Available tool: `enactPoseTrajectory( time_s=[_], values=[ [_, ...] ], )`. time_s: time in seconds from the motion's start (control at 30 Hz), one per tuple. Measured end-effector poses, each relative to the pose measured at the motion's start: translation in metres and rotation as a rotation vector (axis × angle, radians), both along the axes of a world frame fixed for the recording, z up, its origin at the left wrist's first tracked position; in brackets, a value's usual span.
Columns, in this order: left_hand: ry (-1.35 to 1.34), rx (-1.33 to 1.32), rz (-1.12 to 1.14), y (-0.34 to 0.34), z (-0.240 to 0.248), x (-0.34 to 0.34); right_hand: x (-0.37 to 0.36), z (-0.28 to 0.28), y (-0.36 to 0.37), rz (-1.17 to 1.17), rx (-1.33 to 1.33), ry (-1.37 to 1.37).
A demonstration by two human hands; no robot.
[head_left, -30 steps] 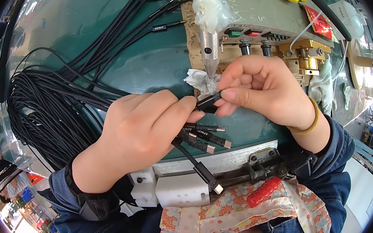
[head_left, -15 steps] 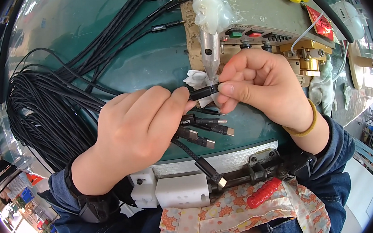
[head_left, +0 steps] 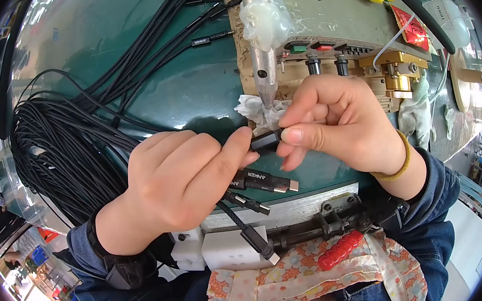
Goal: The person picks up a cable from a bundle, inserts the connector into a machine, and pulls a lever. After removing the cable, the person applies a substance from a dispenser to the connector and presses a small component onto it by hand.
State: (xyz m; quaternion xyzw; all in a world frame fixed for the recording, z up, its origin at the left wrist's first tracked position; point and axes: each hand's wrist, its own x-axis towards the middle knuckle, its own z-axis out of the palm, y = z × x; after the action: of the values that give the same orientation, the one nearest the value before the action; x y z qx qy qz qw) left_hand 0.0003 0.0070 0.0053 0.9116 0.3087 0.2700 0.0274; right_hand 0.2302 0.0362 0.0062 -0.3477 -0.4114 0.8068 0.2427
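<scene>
My left hand is closed round a black cable connector, holding it level just below a metal nozzle. The thumb and forefinger of my right hand pinch the connector's other end. A gap separates it from the nozzle tip. Beneath my left hand, several black cable ends with metal plugs fan out; whether its hidden fingers hold them I cannot tell. One braided cable end hangs over the table's front edge. White crumpled tissue lies behind the connector.
A large bundle of black cables covers the left of the green table. Behind my right hand stands a machine box with knobs and switches, beside a brass fitting. White blocks and a red handle sit at the front edge.
Both hands have brought the connector down and toward me, away from the nozzle tip it was at. The loose plugs under my left hand have shifted and turned.
</scene>
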Motion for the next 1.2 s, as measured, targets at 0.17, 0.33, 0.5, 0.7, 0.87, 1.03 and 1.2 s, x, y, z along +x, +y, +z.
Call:
enactPoseTrajectory(
  time_s=[0.17,0.33,0.5,0.7,0.87,1.03,1.2],
  values=[
    [-0.019,-0.101,-0.028,0.001,0.002,-0.001,0.006,0.006,0.006,0.096,0.044,-0.045],
    [-0.124,-0.213,-0.051,0.009,-0.005,0.004,0.007,0.012,0.010,0.271,1.029,-0.199],
    [-0.108,-0.345,0.009,0.001,-0.003,0.007,0.003,0.005,-0.002,0.194,1.060,-0.170],
    [-0.067,-0.358,0.096,-0.003,0.000,0.004,0.004,0.000,-0.003,0.098,0.767,-0.417],
    [-0.039,-0.156,0.090,0.003,-0.010,0.005,-0.003,-0.008,0.002,-0.048,0.150,-0.204],
    [-0.034,-0.118,0.107,0.003,-0.010,0.004,-0.004,-0.006,0.004,-0.094,0.045,-0.110],
    [-0.033,-0.156,0.103,0.002,-0.007,0.004,-0.002,-0.004,0.003,-0.064,0.041,-0.119]
  ],
)
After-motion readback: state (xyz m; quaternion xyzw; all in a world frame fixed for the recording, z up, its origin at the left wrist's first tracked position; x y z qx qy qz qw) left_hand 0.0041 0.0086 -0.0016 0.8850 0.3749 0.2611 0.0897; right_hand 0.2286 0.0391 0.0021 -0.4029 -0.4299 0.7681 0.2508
